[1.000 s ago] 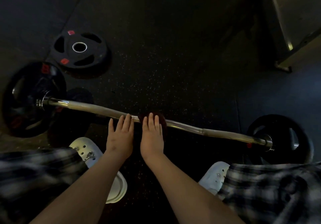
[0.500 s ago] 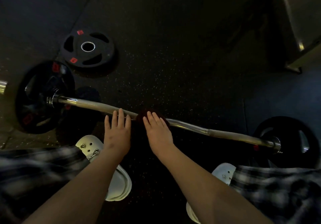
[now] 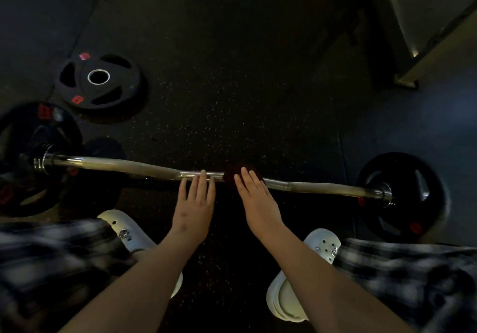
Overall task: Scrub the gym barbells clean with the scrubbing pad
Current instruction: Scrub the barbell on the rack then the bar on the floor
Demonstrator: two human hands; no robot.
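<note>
A chrome curl barbell (image 3: 144, 167) lies across the black rubber floor, with black plates on its left end (image 3: 31, 157) and right end (image 3: 405, 193). My left hand (image 3: 195, 203) rests flat, its straight fingertips touching the bar's middle. Just to its right, my right hand (image 3: 255, 198) presses a dark reddish scrubbing pad (image 3: 232, 171) onto the bar with straight fingers. Most of the pad is hidden under the fingers.
A loose black weight plate (image 3: 99, 84) lies flat on the floor at the upper left. A metal frame foot (image 3: 405, 80) stands at the upper right. My white clogs (image 3: 121, 225) and checked trouser legs (image 3: 51, 260) sit just behind the bar.
My right hand has slid the pad to the right along the bar, away from my left hand. The view has shifted, so the bar sits further right in the frame.
</note>
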